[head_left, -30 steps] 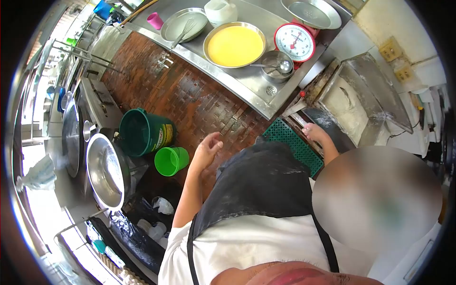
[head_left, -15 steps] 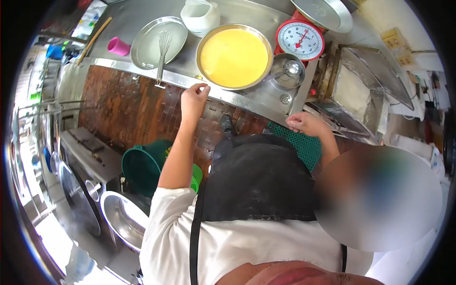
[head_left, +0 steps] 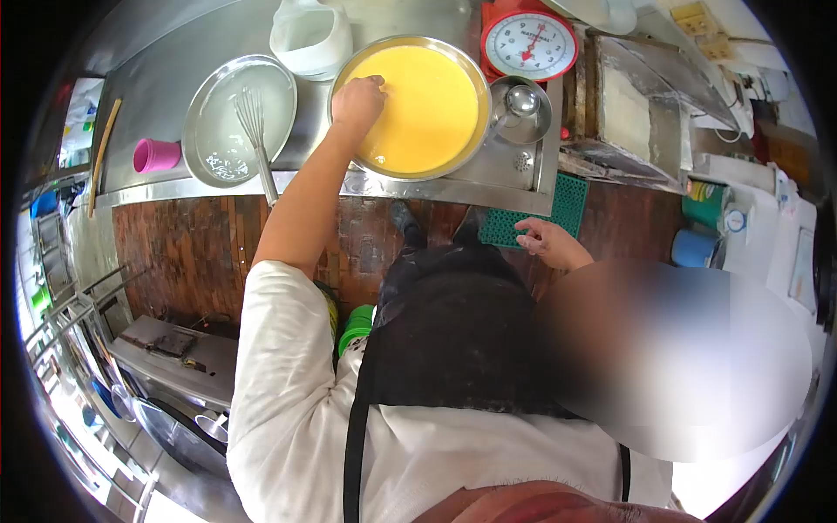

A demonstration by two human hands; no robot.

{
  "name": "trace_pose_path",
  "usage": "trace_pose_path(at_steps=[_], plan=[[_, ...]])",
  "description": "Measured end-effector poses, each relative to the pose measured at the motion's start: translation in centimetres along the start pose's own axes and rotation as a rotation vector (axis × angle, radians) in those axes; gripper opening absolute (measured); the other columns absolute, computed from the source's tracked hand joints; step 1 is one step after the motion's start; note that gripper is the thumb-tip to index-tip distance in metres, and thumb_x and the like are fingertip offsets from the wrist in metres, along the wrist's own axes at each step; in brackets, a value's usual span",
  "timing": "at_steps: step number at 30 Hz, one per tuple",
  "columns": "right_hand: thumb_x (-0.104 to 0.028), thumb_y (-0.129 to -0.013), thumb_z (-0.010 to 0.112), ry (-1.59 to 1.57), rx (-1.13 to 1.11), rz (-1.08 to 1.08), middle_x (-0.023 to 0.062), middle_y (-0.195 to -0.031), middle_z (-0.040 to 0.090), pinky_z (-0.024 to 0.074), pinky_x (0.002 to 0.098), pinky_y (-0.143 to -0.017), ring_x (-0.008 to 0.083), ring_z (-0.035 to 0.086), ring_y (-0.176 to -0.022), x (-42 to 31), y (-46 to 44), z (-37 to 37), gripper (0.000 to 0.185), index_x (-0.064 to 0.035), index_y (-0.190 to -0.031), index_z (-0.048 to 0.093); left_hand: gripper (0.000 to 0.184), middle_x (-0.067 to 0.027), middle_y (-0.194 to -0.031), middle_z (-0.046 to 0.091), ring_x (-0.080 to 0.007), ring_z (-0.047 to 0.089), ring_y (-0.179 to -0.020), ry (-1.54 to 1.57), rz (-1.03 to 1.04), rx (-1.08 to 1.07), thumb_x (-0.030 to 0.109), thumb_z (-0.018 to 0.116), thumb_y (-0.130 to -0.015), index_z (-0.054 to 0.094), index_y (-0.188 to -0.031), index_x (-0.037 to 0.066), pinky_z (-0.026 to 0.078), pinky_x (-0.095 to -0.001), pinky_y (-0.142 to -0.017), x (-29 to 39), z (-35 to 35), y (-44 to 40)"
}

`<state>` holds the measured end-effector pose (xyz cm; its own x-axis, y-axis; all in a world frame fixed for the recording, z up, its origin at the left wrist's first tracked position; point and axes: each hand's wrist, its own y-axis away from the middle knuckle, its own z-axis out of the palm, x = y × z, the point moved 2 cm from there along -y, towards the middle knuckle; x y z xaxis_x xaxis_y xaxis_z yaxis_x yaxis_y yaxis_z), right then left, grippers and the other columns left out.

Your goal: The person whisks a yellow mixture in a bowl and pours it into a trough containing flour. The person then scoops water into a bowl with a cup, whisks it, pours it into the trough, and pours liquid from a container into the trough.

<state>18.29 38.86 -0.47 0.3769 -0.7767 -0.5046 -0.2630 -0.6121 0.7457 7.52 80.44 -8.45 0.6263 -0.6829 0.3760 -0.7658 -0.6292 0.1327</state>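
A big round bowl full of yellow liquid sits near the front edge of a shiny metal table. The person's left hand is over the left side of the bowl. Its fingers are curled in, and they hide what is under them, so one cannot tell if the hand has hold of the rim or of anything else, or if it is touching the yellow liquid. The right hand is out in front of the black apron, apart from the table and near a green mat on the floor. That hand is loose and partly open, with its fingers a little bent and nothing in them. To the left of the bowl is a wide, pale pan, with a whisk lying across it and its handle poking out over the rim. A pink cup lies on its side just beside the pan. A white jug stands behind, between pan and bowl. Just right of the bowl is a small metal pot with a ladle in it, and behind that is a red scale with a round white face.
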Motion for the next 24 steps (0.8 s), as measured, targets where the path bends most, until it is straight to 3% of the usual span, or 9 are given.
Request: trace_pose_path(at_steps=[2,5,8,11,17,21,24], plan=[[-0.029,-0.095,0.06,-0.027,0.025,0.021,0.016,-0.101,0.069,0.0506,0.0395,-0.085,0.0302,0.066,-0.094,0.5,0.2,0.7,0.041,-0.0036,-0.126,0.058,0.029,-0.0159,-0.101,0.071,-0.0339,0.068,-0.094,-0.009,0.032,0.009,0.029,0.056,-0.09,0.071,-0.11,0.014,0.054,-0.0446,-0.084,-0.4,1.2,-0.9],[-0.029,-0.095,0.06,-0.029,0.038,0.039,0.0162,-0.101,0.07,0.0506,0.0395,-0.085,0.0306,0.066,-0.095,0.3,0.8,1.4,0.04,-0.0038,-0.126,0.058,0.029,-0.0129,-0.099,0.072,-0.0306,0.068,-0.096,-0.049,0.02,-0.023,0.031,0.065,-0.087,0.072,-0.111,0.017,0.053,-0.0427,-0.084,-0.3,1.8,-1.5],[-0.029,-0.095,0.06,-0.05,0.045,0.041,0.0166,-0.101,0.069,0.0506,0.0394,-0.085,0.0309,0.066,-0.095,-0.1,1.2,1.8,0.04,-0.0037,-0.126,0.058,0.025,-0.0106,-0.098,0.072,-0.0306,0.068,-0.094,-0.053,-0.021,-0.041,0.031,0.061,-0.088,0.073,-0.105,0.016,0.053,-0.0434,-0.083,-0.8,2.5,-2.4],[-0.028,-0.095,0.06,-0.067,0.047,0.054,0.0173,-0.102,0.069,0.0506,0.0396,-0.085,0.0319,0.066,-0.095,-0.4,1.3,1.7,0.039,-0.0036,-0.126,0.058,0.024,-0.0161,-0.095,0.071,-0.0354,0.068,-0.091,-0.022,0.071,0.001,0.026,0.054,-0.091,0.071,-0.099,0.011,0.053,-0.0459,-0.081,-1.2,3.0,-2.6],[-0.028,-0.095,0.06,-0.026,0.082,0.041,0.0183,-0.103,0.069,0.0506,0.0401,-0.086,0.0337,0.066,-0.095,-0.2,0.6,1.6,0.039,-0.0037,-0.126,0.058,0.026,-0.0177,-0.096,0.071,-0.0344,0.068,-0.09,0.048,0.117,-0.044,0.027,0.055,-0.09,0.072,-0.097,0.009,0.053,-0.0454,-0.082,-0.7,2.3,-2.3],[-0.029,-0.095,0.06,-0.025,0.069,0.047,0.0184,-0.103,0.069,0.0504,0.04,-0.086,0.0338,0.066,-0.095,-0.1,0.5,1.3,0.04,-0.004,-0.126,0.058,0.023,-0.0162,-0.091,0.071,-0.0297,0.068,-0.085,0.327,0.094,0.003,0.026,0.063,-0.088,0.073,-0.097,0.008,0.052,-0.0399,-0.078,-1.1,0.5,-0.7],[-0.028,-0.096,0.059,0.025,0.064,0.007,0.0137,-0.098,0.067,0.0516,0.0365,-0.08,0.0239,0.066,-0.084,0.8,0.2,1.2,0.041,-0.0038,-0.129,0.056,0.021,-0.0083,-0.083,0.07,-0.021,0.065,-0.076,0.708,-0.007,-0.021,0.023,0.07,-0.086,0.072,-0.096,0.004,0.049,-0.0326,-0.07,-2.1,-1.5,1.0]])
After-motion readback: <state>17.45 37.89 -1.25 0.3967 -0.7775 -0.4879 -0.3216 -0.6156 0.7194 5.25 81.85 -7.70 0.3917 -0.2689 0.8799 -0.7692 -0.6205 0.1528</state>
